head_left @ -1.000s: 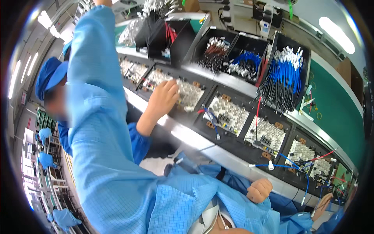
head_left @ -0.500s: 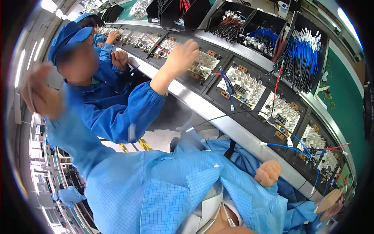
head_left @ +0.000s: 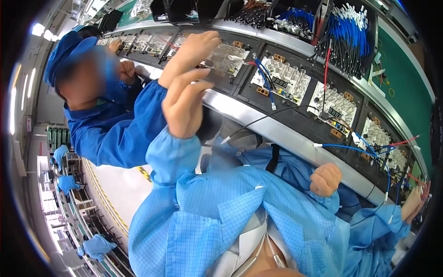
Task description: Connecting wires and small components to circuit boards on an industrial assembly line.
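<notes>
My left hand [head_left: 183, 107] is raised in front of the silver rail of the workbench, its fingers curved and apart with nothing seen in them. Just beyond it, a co-worker's hand [head_left: 193, 50] reaches over a circuit board with a clear block cover [head_left: 226, 59]. Low by the rail's near side, my right hand [head_left: 326, 179] is closed in a fist; its inside is hidden. Nearest to it are a white-tipped blue wire [head_left: 339, 146] lying across the rail and a circuit board with a small dark display [head_left: 333, 108]. Another such board [head_left: 281, 83] lies to its left, with red and blue wires.
Black bins of blue-and-black wires [head_left: 348, 39] and brown-and-black wires [head_left: 249, 13] stand behind the boards. At left sits a co-worker in dark blue [head_left: 115, 124]. Another person's hand [head_left: 412, 203] works at the far right. A green mat [head_left: 401, 69] lies beyond the bins.
My left hand has swung from the far left over to the rail, beside the co-worker's hand. My right hand stays closed. The whole view has shifted slightly.
</notes>
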